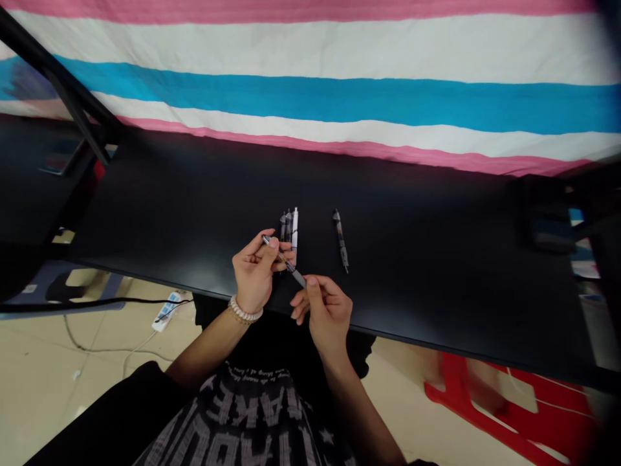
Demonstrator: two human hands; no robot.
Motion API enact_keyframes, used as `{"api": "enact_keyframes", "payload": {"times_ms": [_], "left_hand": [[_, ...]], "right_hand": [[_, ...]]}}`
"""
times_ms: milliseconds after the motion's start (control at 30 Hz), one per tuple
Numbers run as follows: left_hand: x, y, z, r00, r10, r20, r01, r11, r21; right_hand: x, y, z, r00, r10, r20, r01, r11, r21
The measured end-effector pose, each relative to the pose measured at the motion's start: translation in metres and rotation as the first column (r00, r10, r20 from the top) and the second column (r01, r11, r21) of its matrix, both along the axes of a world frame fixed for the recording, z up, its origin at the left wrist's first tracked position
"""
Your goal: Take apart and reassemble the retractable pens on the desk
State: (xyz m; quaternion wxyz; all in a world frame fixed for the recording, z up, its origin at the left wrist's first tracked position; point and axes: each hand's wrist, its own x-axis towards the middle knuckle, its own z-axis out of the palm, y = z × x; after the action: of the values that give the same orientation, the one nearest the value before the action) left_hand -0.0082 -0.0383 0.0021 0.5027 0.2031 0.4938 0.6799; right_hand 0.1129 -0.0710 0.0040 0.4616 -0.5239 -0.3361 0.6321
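A pen [297,276] with a grey grip is held slantwise between both hands above the front of the black table. My left hand [257,268], with a beaded bracelet at the wrist, pinches its upper end between thumb and fingers. The fingertips of my right hand [327,310] close on its lower end, hiding the tip. Just behind my left hand, a white pen [295,223] lies beside dark pens [286,223], all partly covered by my fingers. Further right, one dark pen [341,241] lies by itself.
Behind the black table [436,259] hangs a striped cloth [339,97]. A dark box-like object [548,210] stands at the right end. Below are a red plastic stool [485,408] on the right and a power strip [167,312] with cables on the floor at left.
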Motion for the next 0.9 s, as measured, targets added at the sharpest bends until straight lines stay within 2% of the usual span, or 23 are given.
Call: {"api": "enact_keyframes", "payload": {"times_ms": [233, 467, 667, 800, 900], "left_hand": [[-0.0017, 0.0013, -0.0080, 0.989, 0.002, -0.145, -0.004, 1.000, -0.014], [0.0004, 0.0020, -0.0033, 1.000, -0.004, -0.030, 0.003, 1.000, -0.031], [-0.0007, 0.0006, -0.0058, 0.998, 0.020, -0.059, -0.021, 1.000, -0.014], [-0.0010, 0.0005, -0.0036, 1.000, 0.015, -0.004, -0.016, 0.999, -0.039], [-0.0014, 0.0004, -0.0013, 1.000, 0.008, 0.028, -0.007, 0.999, -0.040]], "right_hand": [[0.0021, -0.0036, -0.0019, 0.998, -0.022, -0.063, 0.020, 0.999, -0.028], [-0.0004, -0.0042, -0.0001, 0.999, -0.040, 0.015, 0.039, 0.998, 0.041], [-0.0013, -0.0055, -0.0036, 0.999, -0.017, 0.034, 0.015, 0.998, 0.059], [-0.0008, -0.0059, -0.0049, 0.999, -0.029, 0.016, 0.028, 0.996, 0.080], [0.0010, -0.0079, -0.0087, 0.998, -0.008, 0.060, -0.001, 0.988, 0.152]]}}
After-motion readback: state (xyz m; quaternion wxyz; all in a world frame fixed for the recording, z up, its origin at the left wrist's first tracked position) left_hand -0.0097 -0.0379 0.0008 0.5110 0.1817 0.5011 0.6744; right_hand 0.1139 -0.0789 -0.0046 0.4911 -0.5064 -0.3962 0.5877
